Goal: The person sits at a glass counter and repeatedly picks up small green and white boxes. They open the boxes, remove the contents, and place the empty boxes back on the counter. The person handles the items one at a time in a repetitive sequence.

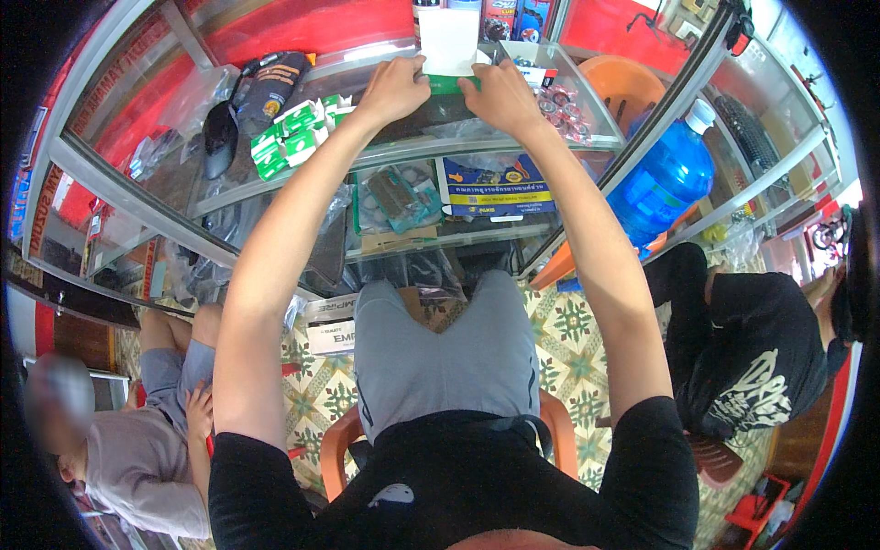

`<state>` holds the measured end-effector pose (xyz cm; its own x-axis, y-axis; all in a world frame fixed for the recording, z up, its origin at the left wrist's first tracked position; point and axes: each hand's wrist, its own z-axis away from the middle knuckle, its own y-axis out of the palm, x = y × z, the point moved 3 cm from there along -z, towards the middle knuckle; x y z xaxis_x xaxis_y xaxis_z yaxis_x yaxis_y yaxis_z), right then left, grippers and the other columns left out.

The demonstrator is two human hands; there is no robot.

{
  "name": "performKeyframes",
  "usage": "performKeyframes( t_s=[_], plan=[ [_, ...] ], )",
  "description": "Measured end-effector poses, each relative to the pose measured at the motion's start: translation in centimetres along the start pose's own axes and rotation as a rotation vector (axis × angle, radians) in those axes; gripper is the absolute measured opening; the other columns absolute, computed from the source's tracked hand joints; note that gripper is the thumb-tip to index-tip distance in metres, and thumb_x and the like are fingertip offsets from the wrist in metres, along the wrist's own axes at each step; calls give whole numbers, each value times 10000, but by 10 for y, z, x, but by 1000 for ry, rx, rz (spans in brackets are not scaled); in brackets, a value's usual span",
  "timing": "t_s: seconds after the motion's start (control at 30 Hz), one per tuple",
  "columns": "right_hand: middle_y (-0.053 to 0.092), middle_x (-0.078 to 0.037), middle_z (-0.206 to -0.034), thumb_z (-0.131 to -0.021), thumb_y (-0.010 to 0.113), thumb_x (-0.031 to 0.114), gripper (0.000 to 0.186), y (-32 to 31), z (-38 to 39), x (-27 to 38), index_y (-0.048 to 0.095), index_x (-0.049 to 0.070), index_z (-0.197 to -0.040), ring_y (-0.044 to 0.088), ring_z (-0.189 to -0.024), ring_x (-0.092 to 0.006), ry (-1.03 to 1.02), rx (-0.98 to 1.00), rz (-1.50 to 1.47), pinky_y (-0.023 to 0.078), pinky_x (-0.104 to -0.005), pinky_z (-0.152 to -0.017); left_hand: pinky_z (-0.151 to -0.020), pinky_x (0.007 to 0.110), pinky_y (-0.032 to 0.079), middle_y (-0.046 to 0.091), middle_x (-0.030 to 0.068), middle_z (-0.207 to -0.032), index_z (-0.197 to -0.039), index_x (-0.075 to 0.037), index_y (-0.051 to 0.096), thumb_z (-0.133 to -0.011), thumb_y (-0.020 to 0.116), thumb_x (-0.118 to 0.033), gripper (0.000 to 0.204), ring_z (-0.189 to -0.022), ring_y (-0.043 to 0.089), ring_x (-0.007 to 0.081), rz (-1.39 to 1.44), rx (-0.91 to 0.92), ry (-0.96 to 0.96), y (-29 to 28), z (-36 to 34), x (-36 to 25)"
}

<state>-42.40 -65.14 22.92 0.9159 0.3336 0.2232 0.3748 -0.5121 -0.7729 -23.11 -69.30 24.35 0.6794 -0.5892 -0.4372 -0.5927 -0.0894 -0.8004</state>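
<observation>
Both my arms reach forward to the glass counter. Between my hands stands a small white box [449,41] with a green strip along its lower edge. My left hand [396,90] is closed at the box's left side, its fingertips at the lower left corner. On the other side my right hand [504,94] pinches the lower right corner, thumb toward the green strip. Left of my left forearm lies a pile of small green-and-white boxes [295,136]. Clear-wrapped red and silver parts [564,112] sit just right of my right hand.
A big blue water bottle [667,174] stands right of the counter, near an orange chair [623,84]. Dark folded items [270,90] lie at the left. The lower shelf [417,246] holds packets and a blue-yellow box [498,188]. People sit at left [151,458] and right [765,353].
</observation>
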Motion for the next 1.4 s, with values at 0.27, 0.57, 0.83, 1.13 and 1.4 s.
performKeyframes(
  t_s=[0.27,0.57,0.83,1.13,1.4],
  plan=[
    [729,-309,-1034,-943,661,243,352,6,1,-2,748,-65,-1090,671,-1073,-476,6,-16,3,598,-540,-912,-996,552,544,723,316,-1114,-1221,36,725,-915,619,-134,366,-1085,697,496,-85,-147,115,11,7,3],
    [757,-240,-1160,-909,719,161,378,-4,5,-5,735,-38,-1230,658,-1087,-475,-5,-167,-27,559,-526,-972,-1054,482,531,725,245,-1275,-1284,8,721,-926,727,-181,404,-1189,690,436,6,-202,107,2,12,1],
    [736,-205,-1227,-890,708,151,378,-35,22,15,746,-17,-1226,638,-1153,-423,-110,-377,-27,557,-481,-1002,-1119,472,492,698,230,-1350,-1301,-9,721,-952,723,-218,407,-1278,643,415,-81,-392,306,-31,41,-15],
    [762,-222,-1163,-913,740,232,328,-101,68,-30,793,9,-1147,698,-1102,-409,46,-324,-16,547,-457,-1004,-1107,461,494,709,207,-1337,-1303,-21,727,-959,756,-255,417,-1268,647,389,-239,-244,270,-93,109,14],
    [733,-327,-1028,-927,756,271,369,-111,93,-69,776,-23,-1150,717,-1033,-495,437,27,80,566,-530,-945,-1149,500,396,646,152,-1457,-1479,-101,621,-975,750,-274,548,-1316,548,380,-407,-29,275,-88,127,33]
  ],
)
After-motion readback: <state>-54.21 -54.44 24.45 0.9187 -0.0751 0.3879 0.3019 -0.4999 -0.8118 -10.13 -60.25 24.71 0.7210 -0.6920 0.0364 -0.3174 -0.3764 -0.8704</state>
